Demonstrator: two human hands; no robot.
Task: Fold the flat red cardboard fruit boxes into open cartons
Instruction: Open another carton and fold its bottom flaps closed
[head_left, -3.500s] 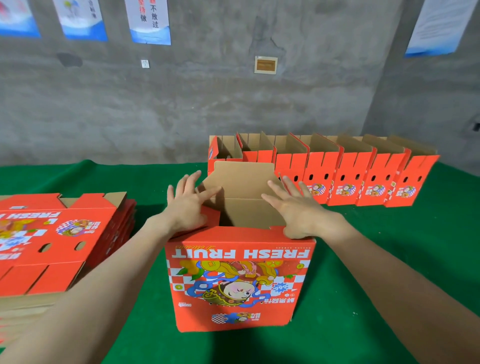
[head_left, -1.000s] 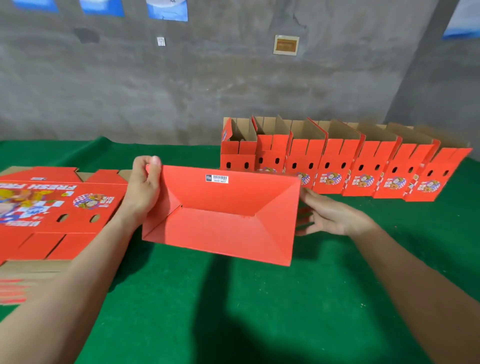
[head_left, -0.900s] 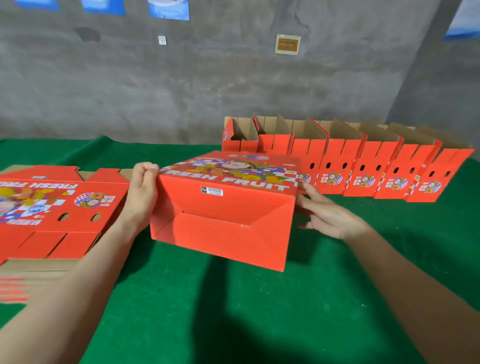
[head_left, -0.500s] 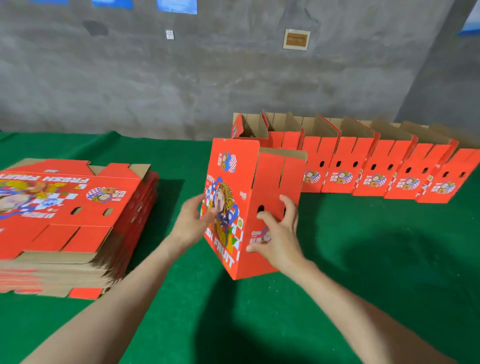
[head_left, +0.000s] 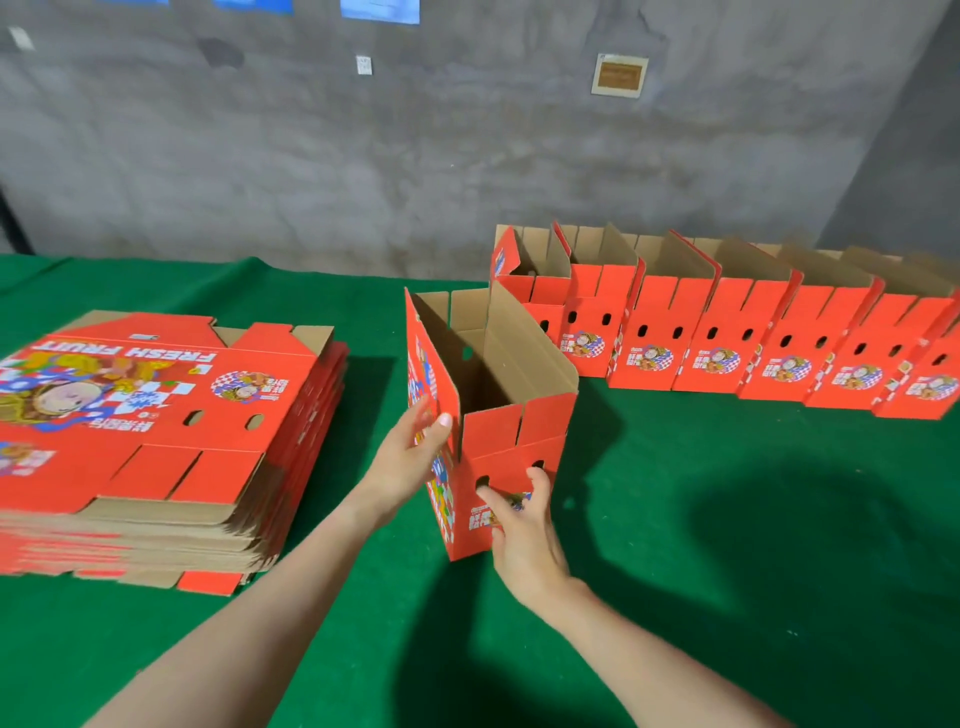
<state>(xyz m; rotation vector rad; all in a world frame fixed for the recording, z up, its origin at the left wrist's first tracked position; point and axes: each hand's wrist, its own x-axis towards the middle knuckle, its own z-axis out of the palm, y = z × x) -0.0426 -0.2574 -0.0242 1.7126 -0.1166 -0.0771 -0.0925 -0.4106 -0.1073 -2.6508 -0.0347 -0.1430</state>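
Observation:
An opened red carton (head_left: 511, 441) stands upright on the green table, its brown inside showing at the top. My left hand (head_left: 410, 460) lies flat against its printed left side, fingers straight. My right hand (head_left: 519, 525) presses its near end panel, fingers spread just below the two handle holes. A stack of flat red "FRESH FRUIT" boxes (head_left: 145, 431) lies to the left. A row of several folded open cartons (head_left: 727, 332) stands behind and to the right.
The green cloth table (head_left: 727, 519) stretches to the right and front. A grey concrete wall (head_left: 415, 156) with posters and a small plaque closes the back. The carton stands between the flat stack and the row's left end.
The carton was flipped from bottom-facing-me to upright with its open top up, and moved away toward the row. Both hands shifted from its ends to its left side and near panel.

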